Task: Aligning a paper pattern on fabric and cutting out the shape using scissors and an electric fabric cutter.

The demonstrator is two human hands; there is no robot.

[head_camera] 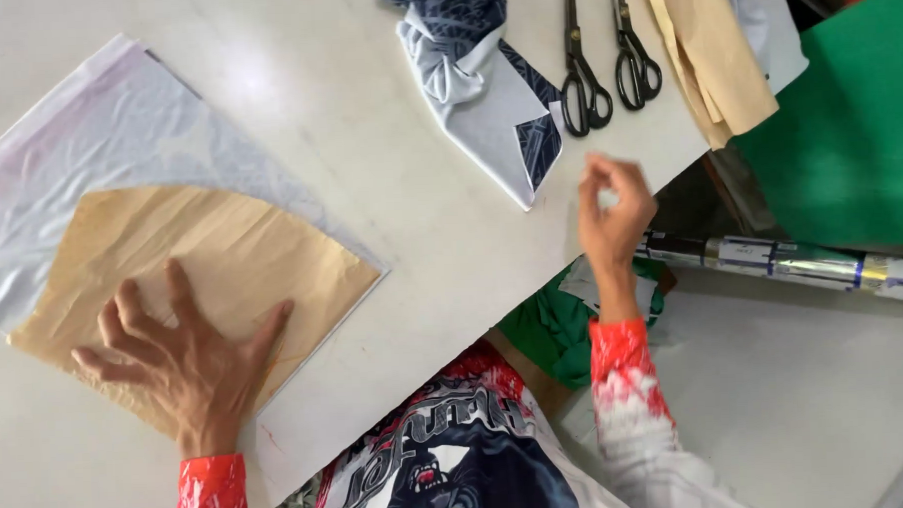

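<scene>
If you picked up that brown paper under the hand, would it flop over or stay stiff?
The brown paper pattern would probably flop: it looks thin and creased. It likely weighs little and lies flat on the white fabric, so a push might slide it. That may be why the left hand presses on it with spread fingers.

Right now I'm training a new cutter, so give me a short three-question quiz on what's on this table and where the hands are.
1. True or false: the left hand lies flat with fingers spread on the tan paper pattern.
2. How many pairs of black scissors lie on the white table?
3. The right hand is: A) gripping scissors, B) raised near the table edge with nothing visibly in it, C) pressing on the folded printed fabric.

Key
1. True; the pattern lies over a sheet of pale fabric.
2. Two, side by side.
3. B.
</scene>
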